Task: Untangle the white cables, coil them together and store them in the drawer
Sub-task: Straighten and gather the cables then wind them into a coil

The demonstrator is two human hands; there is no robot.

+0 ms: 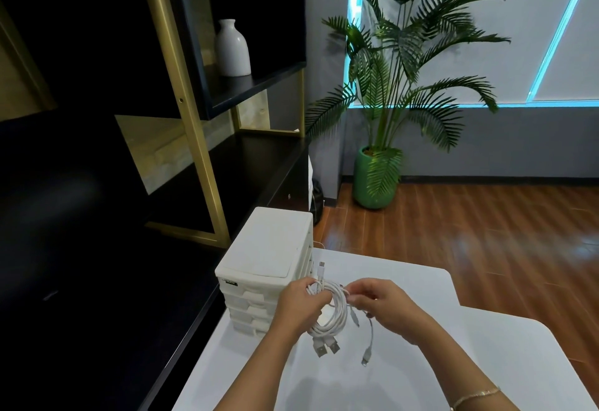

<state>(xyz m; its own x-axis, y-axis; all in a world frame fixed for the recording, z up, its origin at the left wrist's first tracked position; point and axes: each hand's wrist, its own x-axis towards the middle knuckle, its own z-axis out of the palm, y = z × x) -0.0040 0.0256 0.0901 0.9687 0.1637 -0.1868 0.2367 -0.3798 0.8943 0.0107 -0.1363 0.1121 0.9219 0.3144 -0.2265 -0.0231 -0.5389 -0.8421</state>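
Observation:
The white cables (pixel 334 316) hang as one loose coil above the white table (pixel 453 362). My left hand (pixel 299 305) grips the coil's left side, loops wrapped over its fingers. My right hand (pixel 384 307) pinches a strand at the coil's upper right. Two USB plugs (pixel 326 348) dangle below the coil, and a thin end with a small plug (pixel 365 354) hangs to their right. Another plug end (pixel 321 268) sticks up above my left hand. The white drawer unit (pixel 269 268) stands just left of my hands, its several drawers shut.
A black and gold shelf unit (pixel 201 151) with a white vase (pixel 231 49) stands at the left. A potted palm in a green pot (pixel 376 180) sits on the wooden floor beyond the table's far edge.

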